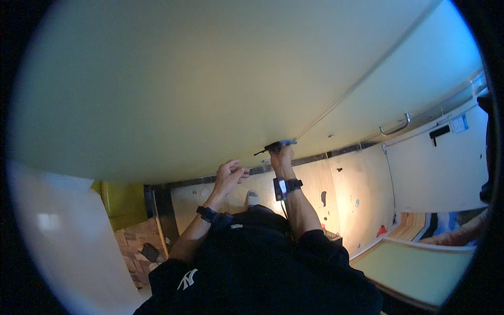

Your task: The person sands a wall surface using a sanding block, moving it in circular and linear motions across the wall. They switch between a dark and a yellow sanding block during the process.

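My right hand is closed around a dark, flat tool, whose exact kind I cannot make out. The tool lies against a large pale greenish panel. From beside it, a thin pale line runs up the panel toward the upper right. Lower and to the left, my left hand hangs near the panel's lower edge. Its fingers are loosely bent and apart, with nothing visible in them. Each wrist wears a dark strapped device, the right one with a bright face.
A bent metal handle sticks out at the right. Beyond it stands a white door with a black lever. A pale green board with a wooden rim lies lower right. A dark crate stands by my right arm, on a spotted beige floor.
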The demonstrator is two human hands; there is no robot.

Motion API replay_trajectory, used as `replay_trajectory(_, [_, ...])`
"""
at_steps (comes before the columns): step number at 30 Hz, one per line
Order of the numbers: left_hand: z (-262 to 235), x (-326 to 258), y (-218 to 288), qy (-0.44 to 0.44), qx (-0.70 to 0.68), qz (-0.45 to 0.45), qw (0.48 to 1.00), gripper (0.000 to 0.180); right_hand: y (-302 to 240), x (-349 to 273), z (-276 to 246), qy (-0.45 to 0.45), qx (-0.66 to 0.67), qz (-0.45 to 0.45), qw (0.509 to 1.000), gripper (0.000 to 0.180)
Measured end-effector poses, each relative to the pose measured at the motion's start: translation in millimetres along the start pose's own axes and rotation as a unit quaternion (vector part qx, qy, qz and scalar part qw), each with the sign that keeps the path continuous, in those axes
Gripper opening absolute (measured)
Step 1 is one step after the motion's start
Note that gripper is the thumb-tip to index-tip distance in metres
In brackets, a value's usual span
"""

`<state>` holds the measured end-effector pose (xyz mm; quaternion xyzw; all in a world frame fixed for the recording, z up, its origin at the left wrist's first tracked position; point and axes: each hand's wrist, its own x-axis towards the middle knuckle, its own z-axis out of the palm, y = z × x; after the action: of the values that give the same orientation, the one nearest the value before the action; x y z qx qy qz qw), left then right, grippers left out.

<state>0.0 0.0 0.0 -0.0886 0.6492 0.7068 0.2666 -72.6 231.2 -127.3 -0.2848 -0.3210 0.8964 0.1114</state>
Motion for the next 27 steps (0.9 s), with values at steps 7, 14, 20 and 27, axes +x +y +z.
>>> replay_trajectory(7, [-0.3, 11.3, -27.1, 0.120, -0.097, 0.006, 0.988, 0.047, 52.3, -5.9, 24.3, -0.020, 0.024, 0.232, 0.972, 0.049])
replay_trajectory(14, [7.2, 14.3, -35.3, 0.186, -0.180, -0.019, 0.966, 0.036, -5.2, -70.1, 114.6, -0.051, 0.113, 0.370, 0.921, 0.039])
replay_trajectory(20, [3.8, 1.8, -40.3, 0.138, -0.196, -0.046, 0.970, 0.032, -86.1, -34.2, 59.9, -0.011, 0.117, 0.315, 0.942, 0.047])
replay_trajectory(27, [-8.2, -8.6, -45.5, 0.196, -0.208, -0.049, 0.957, 0.036, -30.4, -31.9, 57.0, -0.054, 0.040, 0.308, 0.949, 0.050])
